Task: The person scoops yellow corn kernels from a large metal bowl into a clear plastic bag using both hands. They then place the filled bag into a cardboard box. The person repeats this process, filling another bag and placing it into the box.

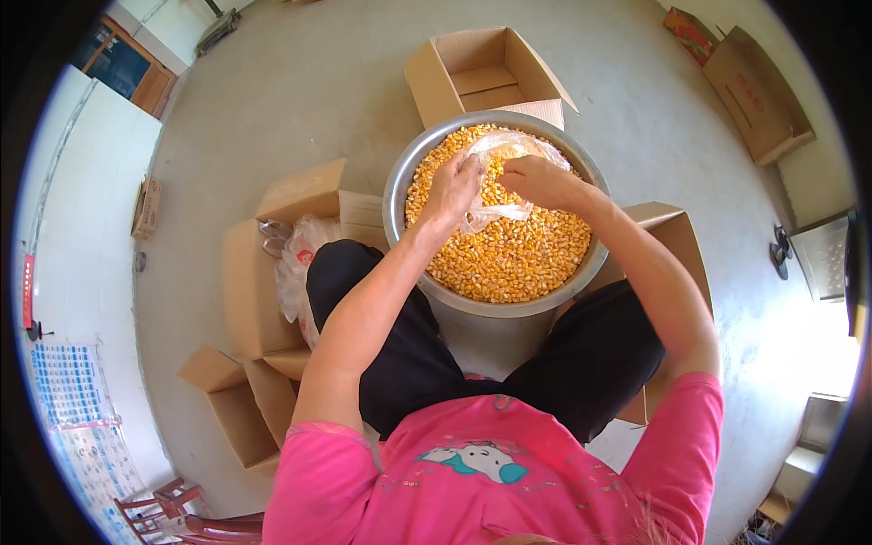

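Note:
A wide round metal basin (501, 308) full of loose yellow corn kernels (507, 262) stands before me, near my knees. On the kernels lies a clear plastic bag (501, 211), its mouth spread wide, with corn showing inside the opening. My left hand (458, 182) grips the bag's left edge between thumb and fingers. At the right side of the opening is my right hand (538, 180), its fingers curled down over the corn; whether they hold kernels or the bag's edge is hidden.
An open cardboard box (429, 85) stands beyond the basin. To the left, another box (255, 293) has crumpled plastic bags (296, 266) beside my knee, and a smaller box (235, 415) sits nearer. One more box (681, 252) is partly behind my right arm.

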A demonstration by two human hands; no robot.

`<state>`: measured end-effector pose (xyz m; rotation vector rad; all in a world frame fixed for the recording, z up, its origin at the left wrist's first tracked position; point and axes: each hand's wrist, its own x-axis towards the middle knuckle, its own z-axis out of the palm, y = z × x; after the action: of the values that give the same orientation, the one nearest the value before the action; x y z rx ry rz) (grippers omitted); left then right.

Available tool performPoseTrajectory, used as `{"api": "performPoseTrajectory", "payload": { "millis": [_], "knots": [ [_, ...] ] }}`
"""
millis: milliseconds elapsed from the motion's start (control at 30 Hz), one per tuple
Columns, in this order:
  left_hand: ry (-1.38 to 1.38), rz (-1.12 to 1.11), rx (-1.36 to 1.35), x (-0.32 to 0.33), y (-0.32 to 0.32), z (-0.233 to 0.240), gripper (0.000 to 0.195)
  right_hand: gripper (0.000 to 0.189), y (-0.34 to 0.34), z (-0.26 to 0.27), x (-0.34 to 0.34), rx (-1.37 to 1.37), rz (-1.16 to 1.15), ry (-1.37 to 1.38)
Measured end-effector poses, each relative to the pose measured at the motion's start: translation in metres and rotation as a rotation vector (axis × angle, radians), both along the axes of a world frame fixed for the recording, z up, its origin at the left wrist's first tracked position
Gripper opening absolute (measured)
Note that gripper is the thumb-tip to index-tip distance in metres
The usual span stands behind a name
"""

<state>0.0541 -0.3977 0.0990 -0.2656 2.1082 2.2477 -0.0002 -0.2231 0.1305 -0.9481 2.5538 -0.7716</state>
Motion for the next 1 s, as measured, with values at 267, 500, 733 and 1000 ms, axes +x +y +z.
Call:
{"api": "performPoseTrajectory", "payload": {
  "millis": [267,500,733,1000],
  "knots": [
    [0.014,0.027,0.021,0.0,0.003,0.005,0.024,0.029,-0.038,-0.055,-0.028,-0.127,-0.266,0.118],
    [0.009,0.061,-0.083,0.001,-0.006,-0.003,0.025,0.029,-0.044,-0.047,-0.024,-0.334,-0.243,0.179],
    [0.002,0.044,-0.107,0.0,-0.009,-0.004,0.027,0.031,-0.034,-0.05,-0.023,-0.369,-0.213,0.109],
    [-0.006,0.048,-0.1,-0.002,-0.01,-0.009,0.029,0.033,-0.013,-0.05,-0.02,-0.479,-0.276,-0.105]
  ]
}}
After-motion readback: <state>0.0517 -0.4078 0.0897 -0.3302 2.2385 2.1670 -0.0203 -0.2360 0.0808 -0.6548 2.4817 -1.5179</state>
